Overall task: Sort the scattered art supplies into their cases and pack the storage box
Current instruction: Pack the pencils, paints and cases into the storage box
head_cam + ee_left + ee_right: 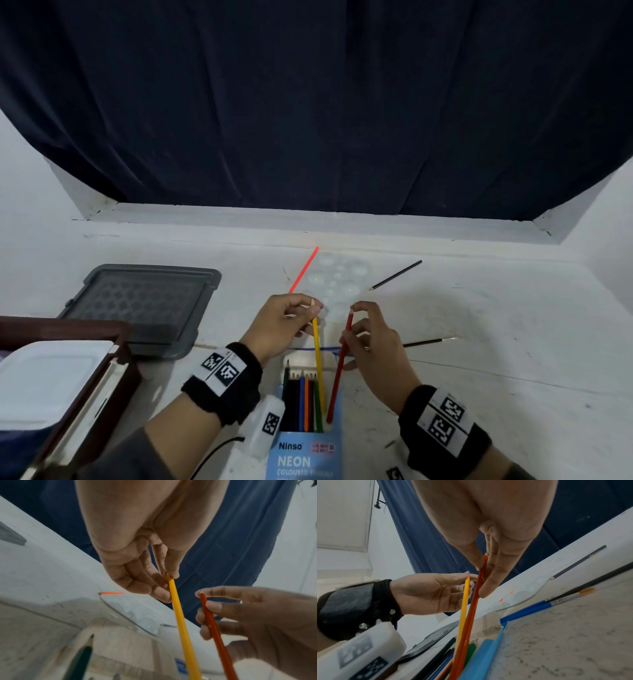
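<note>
Pencils [318, 359] pinched over pencil case [305, 455], seemingly.

The left hand [137, 555] pinches the sharpened top of a long yellow wooden pencil [181, 622] between thumb and fingertips. Just beside it, the right hand [257, 622] pinches a slanted red wooden pencil [214, 631]. Behind, a neon orange pencil [111, 593] lies on the white table [42, 574] near a clear plastic paint palette [140, 620] (its wells barely visible).
</note>
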Demonstrator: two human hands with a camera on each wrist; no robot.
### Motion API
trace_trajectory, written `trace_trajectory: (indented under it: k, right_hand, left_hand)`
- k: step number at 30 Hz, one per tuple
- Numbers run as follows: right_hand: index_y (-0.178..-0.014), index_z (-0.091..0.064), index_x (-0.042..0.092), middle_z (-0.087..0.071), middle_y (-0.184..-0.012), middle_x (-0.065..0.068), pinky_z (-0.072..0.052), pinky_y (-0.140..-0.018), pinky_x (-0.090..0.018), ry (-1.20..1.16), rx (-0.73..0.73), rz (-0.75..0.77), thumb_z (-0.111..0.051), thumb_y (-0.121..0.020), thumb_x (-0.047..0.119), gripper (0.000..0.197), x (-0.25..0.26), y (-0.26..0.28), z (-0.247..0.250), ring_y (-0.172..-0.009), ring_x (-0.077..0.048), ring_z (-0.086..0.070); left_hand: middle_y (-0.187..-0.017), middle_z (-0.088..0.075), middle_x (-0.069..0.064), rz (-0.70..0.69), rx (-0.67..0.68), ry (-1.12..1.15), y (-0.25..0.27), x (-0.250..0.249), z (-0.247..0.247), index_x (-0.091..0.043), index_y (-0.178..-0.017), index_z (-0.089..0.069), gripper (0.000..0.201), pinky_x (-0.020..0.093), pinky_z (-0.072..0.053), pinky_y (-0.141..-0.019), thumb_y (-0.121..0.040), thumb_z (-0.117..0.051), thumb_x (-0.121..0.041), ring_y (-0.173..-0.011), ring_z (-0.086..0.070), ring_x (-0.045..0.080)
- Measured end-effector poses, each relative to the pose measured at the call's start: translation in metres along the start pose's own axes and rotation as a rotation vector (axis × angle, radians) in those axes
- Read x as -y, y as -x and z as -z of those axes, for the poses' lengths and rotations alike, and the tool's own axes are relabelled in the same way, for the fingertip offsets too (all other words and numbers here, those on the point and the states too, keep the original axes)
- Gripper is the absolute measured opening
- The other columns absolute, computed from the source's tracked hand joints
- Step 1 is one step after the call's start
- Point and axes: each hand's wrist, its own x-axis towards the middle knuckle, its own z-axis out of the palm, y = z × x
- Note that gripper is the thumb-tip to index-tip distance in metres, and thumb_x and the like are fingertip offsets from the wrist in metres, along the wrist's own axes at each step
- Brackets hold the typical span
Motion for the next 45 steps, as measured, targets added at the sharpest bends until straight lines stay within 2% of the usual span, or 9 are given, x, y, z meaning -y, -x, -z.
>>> trace_trajectory:
  k: [6, 12, 17, 21, 28, 34, 37, 41, 45]
  right_hand:
    - [-0.128, -0.045, 0.024, -0.062, -0.089, -0.001, -0.060, -0.065, -0.028, 0.170, 0.104, 0.019, -0.064, -0.091, 0.004, 0.046, -0.007, -0.007, -0.001, -0.072, -0.015, -0.068]
    - [-0.128, -0.052, 0.019, -0.065, -0.090, 0.004, -0.045, -0.063, -0.008, 0.320, 0.252, 0.020, -0.078, -0.081, 0.017, 0.054, -0.015, -0.014, -0.006, -0.069, -0.002, -0.059]
    - [-0.120, -0.059, 0.013, -0.069, -0.099, -0.003, -0.046, -0.067, -0.013, 0.391, 0.346, -0.036, -0.082, -0.073, 0.017, 0.053, -0.017, -0.018, -0.009, -0.080, -0.013, -0.062]
    - [-0.106, -0.069, 0.009, -0.067, -0.099, -0.006, -0.047, -0.077, -0.028, 0.531, 0.372, 0.012, -0.075, -0.078, 0.022, 0.032, -0.013, -0.018, -0.010, -0.092, -0.021, -0.061]
    - [-0.109, -0.073, 0.011, -0.058, -0.106, -0.007, -0.043, -0.083, -0.029, 0.715, 0.447, 0.111, -0.073, -0.082, 0.025, 0.031, -0.012, -0.012, -0.011, -0.100, -0.022, -0.056]
    - [-0.095, -0.078, 0.016, -0.067, -0.095, -0.005, -0.040, -0.064, -0.020, 0.688, 0.501, 0.195, -0.064, -0.087, 0.025, 0.019, -0.022, -0.009, -0.014, -0.083, -0.018, -0.060]
    - [-0.098, -0.077, 0.016, -0.068, -0.090, -0.003, -0.045, -0.070, -0.026, 0.615, 0.413, 0.241, -0.061, -0.090, 0.021, 0.018, -0.019, -0.015, -0.005, -0.080, -0.016, -0.060]
    - [-0.093, -0.074, 0.015, -0.062, -0.083, 0.009, -0.050, -0.075, -0.025, 0.521, 0.176, 0.251, -0.063, -0.088, 0.014, 0.012, -0.017, -0.042, 0.019, -0.075, -0.008, -0.058]
    - [-0.098, -0.070, 0.018, -0.065, -0.095, 0.002, -0.050, -0.080, -0.030, 0.691, 0.064, 0.225, -0.054, -0.090, 0.014, 0.019, -0.027, -0.085, 0.050, -0.088, -0.018, -0.062]
  left_hand:
    - [-0.069, -0.075, 0.000, -0.075, 0.088, -0.271, -0.003, 0.015, -0.008, -0.012, -0.097, -0.074, 0.007, 0.024, -0.057, -0.076, -0.091, -0.071, -0.013, -0.068, -0.072, 0.010]
    - [-0.078, -0.072, -0.002, -0.167, 0.198, -0.598, 0.006, 0.019, -0.004, -0.012, -0.099, -0.073, 0.016, 0.013, -0.047, -0.065, -0.090, -0.072, -0.026, -0.064, -0.061, 0.002]
    - [-0.088, -0.071, 0.005, -0.183, 0.349, -0.782, 0.011, 0.024, -0.006, -0.010, -0.096, -0.073, 0.025, 0.036, -0.051, -0.076, -0.086, -0.073, -0.033, -0.079, -0.065, 0.019]
    - [-0.101, -0.071, -0.003, -0.215, 0.372, -0.755, 0.019, 0.034, -0.002, -0.020, -0.111, -0.070, 0.045, 0.034, -0.051, -0.083, -0.073, -0.083, -0.039, -0.092, -0.064, 0.012]
    - [-0.105, -0.060, -0.008, -0.298, 0.305, -0.856, 0.034, 0.038, -0.010, -0.028, -0.116, -0.060, 0.053, 0.033, -0.047, -0.088, -0.072, -0.079, -0.052, -0.097, -0.054, 0.010]
    - [-0.103, -0.066, -0.006, -0.277, 0.336, -0.904, 0.031, 0.032, -0.006, -0.025, -0.111, -0.063, 0.045, 0.031, -0.049, -0.082, -0.075, -0.079, -0.047, -0.092, -0.059, 0.012]
    - [-0.099, -0.071, -0.005, -0.235, 0.358, -0.793, 0.023, 0.028, 0.003, -0.023, -0.110, -0.069, 0.029, 0.028, -0.051, -0.081, -0.085, -0.073, -0.035, -0.089, -0.065, 0.011]
    - [-0.087, -0.069, -0.010, -0.126, 0.240, -0.528, -0.002, 0.023, 0.020, -0.032, -0.099, -0.069, 0.012, 0.009, -0.046, -0.067, -0.088, -0.071, -0.027, -0.074, -0.063, -0.003]
    - [-0.100, -0.064, 0.001, -0.146, 0.015, -0.583, -0.042, 0.023, 0.034, -0.034, -0.114, -0.063, 0.023, 0.017, -0.046, -0.075, -0.093, -0.059, -0.027, -0.081, -0.062, 0.011]
